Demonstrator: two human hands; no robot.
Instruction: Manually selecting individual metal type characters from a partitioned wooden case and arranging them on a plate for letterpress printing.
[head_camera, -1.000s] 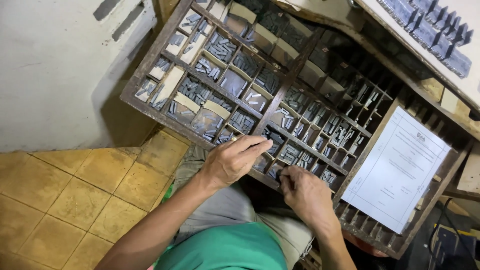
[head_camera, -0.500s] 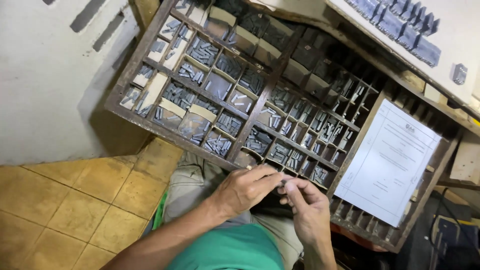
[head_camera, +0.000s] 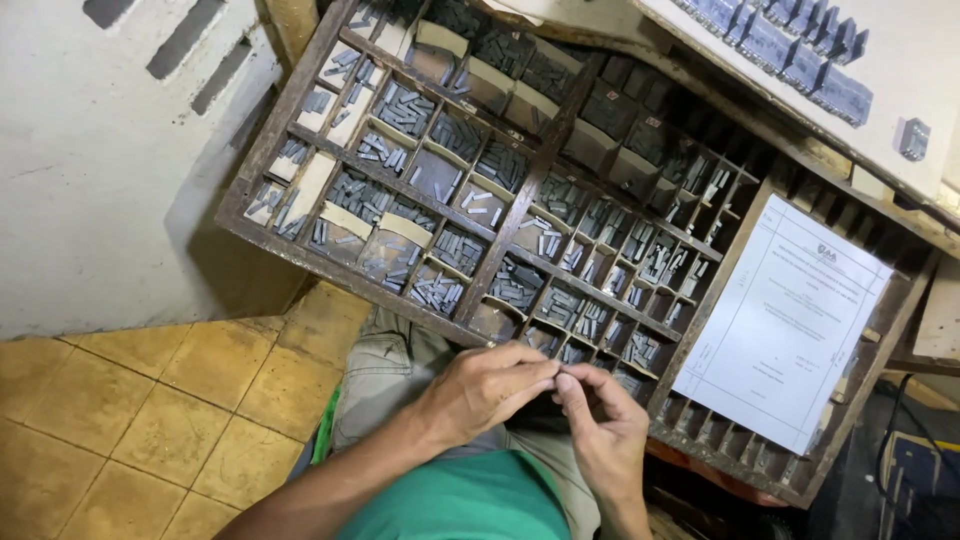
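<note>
My left hand (head_camera: 490, 388) and my right hand (head_camera: 603, 425) meet fingertip to fingertip just below the near edge of a dark wooden type case (head_camera: 345, 276). The fingers pinch together at a small metal piece (head_camera: 558, 379) that is mostly hidden between them. The case is split into many small compartments holding several grey metal type pieces (head_camera: 402, 108). Both hands hover over my lap, with khaki trousers and a green shirt below.
A white printed sheet (head_camera: 790, 320) lies on the case's right part. More metal type blocks (head_camera: 790, 45) stand in a row on the pale surface at the top right. A grey wall (head_camera: 90, 170) is on the left, above yellow floor tiles (head_camera: 140, 420).
Both hands have drawn back from the case's compartments toward my body and come together. The view has shifted, so the case sits higher in the frame.
</note>
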